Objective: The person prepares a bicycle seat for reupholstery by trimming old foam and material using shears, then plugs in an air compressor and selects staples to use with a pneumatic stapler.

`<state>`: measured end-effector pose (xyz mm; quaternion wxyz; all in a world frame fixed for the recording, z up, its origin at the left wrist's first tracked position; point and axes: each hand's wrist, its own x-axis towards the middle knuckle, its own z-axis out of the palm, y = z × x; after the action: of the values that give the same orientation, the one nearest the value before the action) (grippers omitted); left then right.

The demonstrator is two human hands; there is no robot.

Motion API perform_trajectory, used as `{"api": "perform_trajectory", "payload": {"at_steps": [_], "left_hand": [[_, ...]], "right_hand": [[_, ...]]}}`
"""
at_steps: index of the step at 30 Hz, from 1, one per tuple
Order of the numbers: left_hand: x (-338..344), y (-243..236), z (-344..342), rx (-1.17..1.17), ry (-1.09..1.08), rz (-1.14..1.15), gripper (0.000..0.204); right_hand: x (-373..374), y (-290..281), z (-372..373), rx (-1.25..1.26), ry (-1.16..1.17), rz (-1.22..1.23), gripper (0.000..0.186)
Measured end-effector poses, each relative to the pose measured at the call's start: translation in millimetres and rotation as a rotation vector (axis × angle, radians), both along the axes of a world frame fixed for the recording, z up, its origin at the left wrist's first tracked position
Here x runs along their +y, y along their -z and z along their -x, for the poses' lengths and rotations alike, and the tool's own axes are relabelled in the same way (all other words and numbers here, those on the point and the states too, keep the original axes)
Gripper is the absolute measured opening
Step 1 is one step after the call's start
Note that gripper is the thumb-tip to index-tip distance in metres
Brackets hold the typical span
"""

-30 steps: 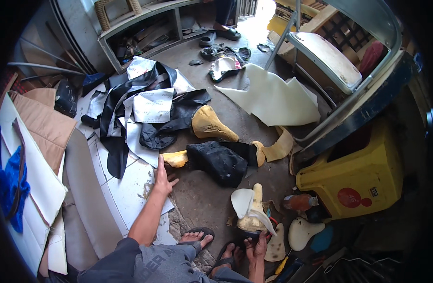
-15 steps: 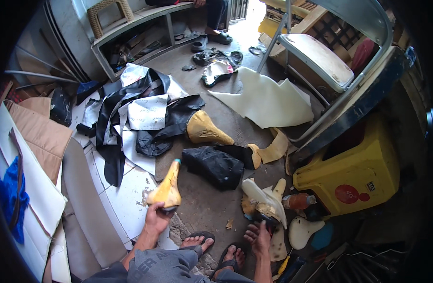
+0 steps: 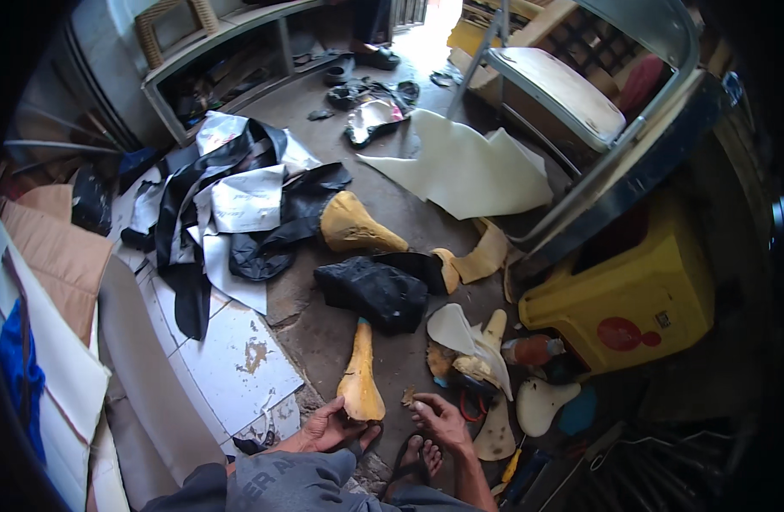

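My left hand [image 3: 331, 427] grips the wide end of a bicycle saddle [image 3: 362, 382] with bare yellow foam, its narrow nose pointing away from me. Close to its right, my right hand [image 3: 443, 422] is closed, thumb and fingers drawn together; what it holds, if anything, I cannot make out. By those fingertips is a small brown scrap [image 3: 408, 395]. Red-handled scissors [image 3: 472, 406] lie beside the hand, partly covered by pale foam pieces [image 3: 470, 337]. Beyond the saddle lie a bundle of black sheet material [image 3: 373, 294] and another yellow foam saddle [image 3: 358, 224].
Black and silver sheet scraps [image 3: 247, 196] are heaped at left. A large pale foam sheet [image 3: 460, 166] lies ahead, near a folding chair [image 3: 563, 94]. At right are a yellow plastic stool [image 3: 627, 299], a pale saddle [image 3: 545, 405], a bottle [image 3: 533, 350] and a yellow-handled tool [image 3: 512, 465].
My left hand has brought the saddle right and closer to me, its wide end lower. My right hand has moved left from the foam pieces toward the saddle, its fingers drawing together.
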<state>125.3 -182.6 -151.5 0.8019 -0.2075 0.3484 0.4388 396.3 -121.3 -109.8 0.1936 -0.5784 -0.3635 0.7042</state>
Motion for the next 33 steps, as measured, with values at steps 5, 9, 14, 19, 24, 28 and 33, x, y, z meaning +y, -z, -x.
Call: {"api": "perform_trajectory", "payload": {"at_steps": [5, 9, 14, 19, 24, 28, 33], "left_hand": [[6, 16, 6, 0.12, 0.07, -0.116, 0.064], [17, 41, 0, -0.012, 0.177, -0.148, 0.057], [37, 53, -11, 0.07, 0.242, -0.228, 0.052], [30, 60, 11, 0.27, 0.371, -0.189, 0.038], [51, 45, 1, 0.662, 0.464, -0.171, 0.028], [86, 65, 7, 1.292, 0.456, -0.302, 0.032], [153, 29, -19, 0.789, 0.276, -0.377, 0.034]], "right_hand": [[32, -164, -23, 0.311, -0.096, -0.583, 0.043], [19, -277, 5, 0.745, 0.178, -0.985, 0.062], [13, -296, 20, 1.123, 0.2, -1.081, 0.066], [26, -273, -8, 1.327, 0.055, -0.855, 0.07], [19, -233, -38, 1.043, 0.162, -0.915, 0.051], [15, -221, -27, 0.814, 0.075, -0.961, 0.049], [7, -211, -28, 0.589, -0.048, -1.008, 0.047]]}}
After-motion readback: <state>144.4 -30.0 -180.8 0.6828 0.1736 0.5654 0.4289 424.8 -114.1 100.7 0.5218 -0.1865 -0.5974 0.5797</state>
